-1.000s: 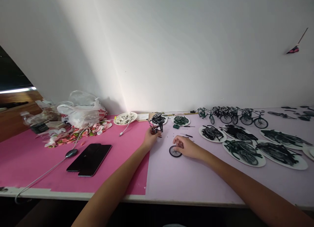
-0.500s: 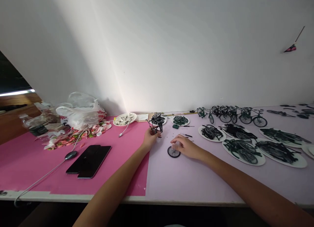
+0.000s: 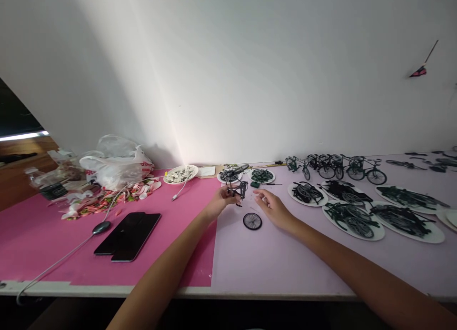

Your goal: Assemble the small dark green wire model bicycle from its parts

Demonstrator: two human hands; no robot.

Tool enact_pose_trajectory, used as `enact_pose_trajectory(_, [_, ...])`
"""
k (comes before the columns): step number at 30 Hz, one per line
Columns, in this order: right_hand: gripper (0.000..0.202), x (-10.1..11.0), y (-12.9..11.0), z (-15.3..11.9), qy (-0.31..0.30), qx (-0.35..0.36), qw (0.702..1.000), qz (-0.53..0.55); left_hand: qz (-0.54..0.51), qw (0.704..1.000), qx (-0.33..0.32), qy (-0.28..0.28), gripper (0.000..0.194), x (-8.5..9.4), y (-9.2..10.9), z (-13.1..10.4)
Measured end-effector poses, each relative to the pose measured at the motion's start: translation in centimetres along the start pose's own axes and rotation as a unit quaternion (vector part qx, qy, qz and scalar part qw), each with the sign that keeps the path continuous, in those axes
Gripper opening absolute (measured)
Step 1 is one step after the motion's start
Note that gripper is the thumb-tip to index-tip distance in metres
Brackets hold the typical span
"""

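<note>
My left hand (image 3: pixel 216 204) is closed on a small black model bicycle frame (image 3: pixel 243 189) and keeps it raised above the table where the pink and lilac coverings meet. My right hand (image 3: pixel 271 208) is just right of the frame, apart from it. Its thumb and forefinger are slightly parted, and I see nothing between them. A black spoked wheel (image 3: pixel 252 221) lies flat on the lilac covering, below and left of my right hand. Behind the hands, a white plate (image 3: pixel 220 177) carries black wheels, and another holds dark green parts (image 3: pixel 263 175).
Assembled model bicycles (image 3: pixel 335 168) stand by the wall on the right. Before them are several plates of black and green parts (image 3: pixel 353 218). To the left lie two phones (image 3: pixel 135 237), a cable with a dark puck (image 3: pixel 102 227), pink pieces (image 3: pixel 103 204), a plastic bag (image 3: pixel 116 165) and a bowl (image 3: pixel 181 174).
My left hand has swung the bicycle frame to the right and tilted it. My right hand has drawn away from the wheel, which now shows whole on the table.
</note>
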State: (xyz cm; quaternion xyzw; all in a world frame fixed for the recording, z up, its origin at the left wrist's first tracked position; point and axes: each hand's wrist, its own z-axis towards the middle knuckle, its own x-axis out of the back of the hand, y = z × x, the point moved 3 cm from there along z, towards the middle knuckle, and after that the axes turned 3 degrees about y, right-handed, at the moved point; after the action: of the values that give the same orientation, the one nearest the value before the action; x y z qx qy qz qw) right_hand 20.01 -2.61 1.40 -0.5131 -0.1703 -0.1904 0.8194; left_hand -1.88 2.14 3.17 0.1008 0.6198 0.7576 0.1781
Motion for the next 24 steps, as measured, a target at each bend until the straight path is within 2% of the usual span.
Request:
enact_pose_trajectory(3, [0.052,-0.1,0.2,0.0,0.013,-0.015,0.999,0.036,-0.005,0.998,0.023,-0.051,0.059,-0.8,-0.1,-0.4])
enact_pose_trajectory(7, [0.048,-0.5,0.5,0.1,0.018,-0.022,0.997,0.065,0.000,0.998,0.034,-0.058,0.061,-1.5,-1.0,-0.5])
enact_pose_trajectory(14, [0.038,-0.3,0.6,0.4,0.060,0.012,0.996,0.058,0.073,0.997,-0.025,-0.012,0.054,-2.0,-1.2,-0.5])
enact_pose_trajectory(19, [0.036,-0.2,0.9,0.5,0.088,0.019,0.995,0.050,0.212,0.967,-0.127,0.057,0.035,-2.3,-0.2,-0.9])
enact_pose_trajectory(21, [0.035,-0.2,1.0,0.5,0.097,0.025,0.994,0.046,0.242,0.955,-0.157,0.067,0.031,-2.5,0.1,-1.1])
enact_pose_trajectory(24, [0.034,-0.1,1.1,0.7,0.104,0.033,0.993,0.045,0.245,0.953,-0.164,0.063,0.029,-2.7,0.1,-1.2])
